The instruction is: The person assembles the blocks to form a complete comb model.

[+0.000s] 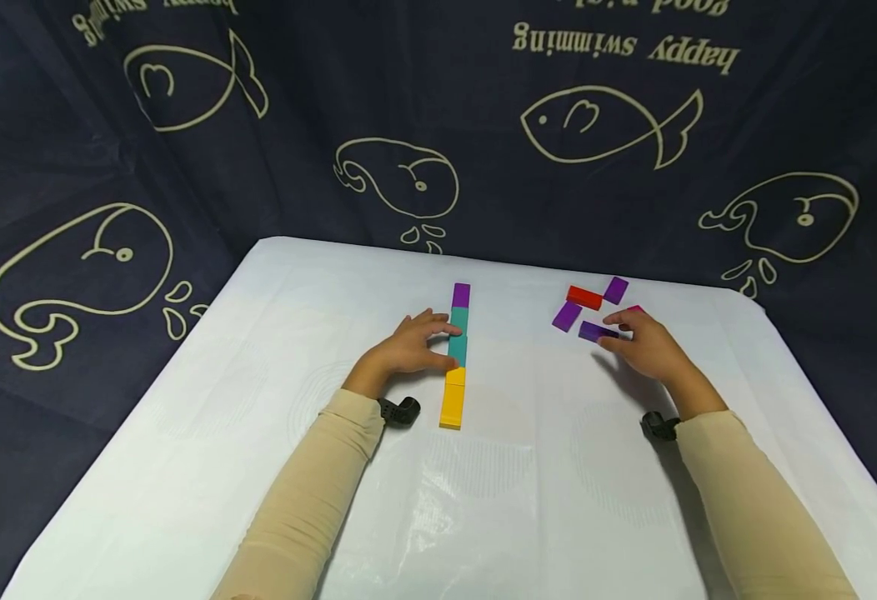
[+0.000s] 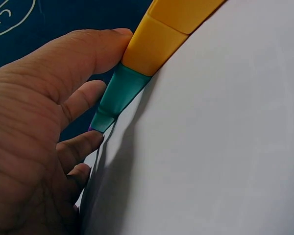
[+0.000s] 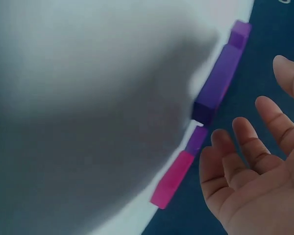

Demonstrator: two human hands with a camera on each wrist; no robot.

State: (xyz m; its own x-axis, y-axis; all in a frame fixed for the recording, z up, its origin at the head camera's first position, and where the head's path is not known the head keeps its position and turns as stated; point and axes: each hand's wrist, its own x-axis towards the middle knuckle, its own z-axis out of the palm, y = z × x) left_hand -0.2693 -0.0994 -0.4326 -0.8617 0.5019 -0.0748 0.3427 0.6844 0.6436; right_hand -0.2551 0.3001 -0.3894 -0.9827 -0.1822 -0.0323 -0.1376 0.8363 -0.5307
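On the left, a left hand (image 1: 408, 346) sits alongside a row of blocks (image 1: 458, 352), its fingers spread, thumb touching a yellow block. From here I see the row on the white table (image 1: 494, 492), purple at the far end, then two teal, then two yellow nearest the person. Farther right lie a loose purple block (image 1: 567, 316), a red block (image 1: 584, 297) and, nearer, a dark purple block (image 1: 592, 331). Over that one reaches the right hand (image 1: 647, 346), fingers parted; whether it touches, I can't tell. A pink block (image 1: 636, 308) peeks out behind it.

Navy fish-print cloth (image 1: 476, 92), teal blocks (image 1: 458, 351), yellow blocks (image 1: 452, 405), perhaps indigo block (image 1: 591, 331)
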